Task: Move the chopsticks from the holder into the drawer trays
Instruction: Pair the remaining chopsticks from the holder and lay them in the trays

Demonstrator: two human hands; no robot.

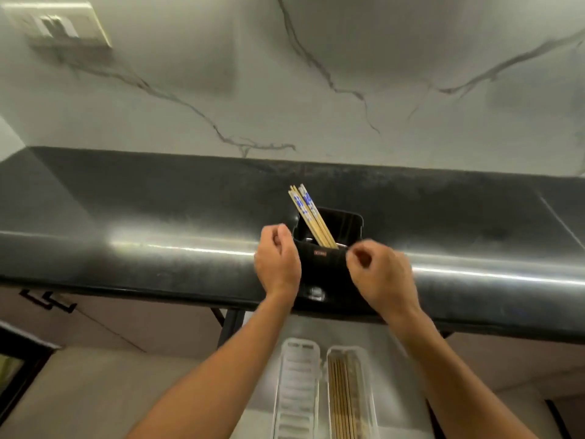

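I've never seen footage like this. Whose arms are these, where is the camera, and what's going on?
No machine here: these are a person's own arms, filmed by one camera worn on their head, looking down. The left hand and right hand sit either side of a black holder on the dark counter, fingers curled; whether they touch it is unclear. Neither holds a chopstick. Blue-patterned chopsticks lean in the holder. Below lie two white trays: the left tray looks empty, the right tray holds wooden chopsticks.
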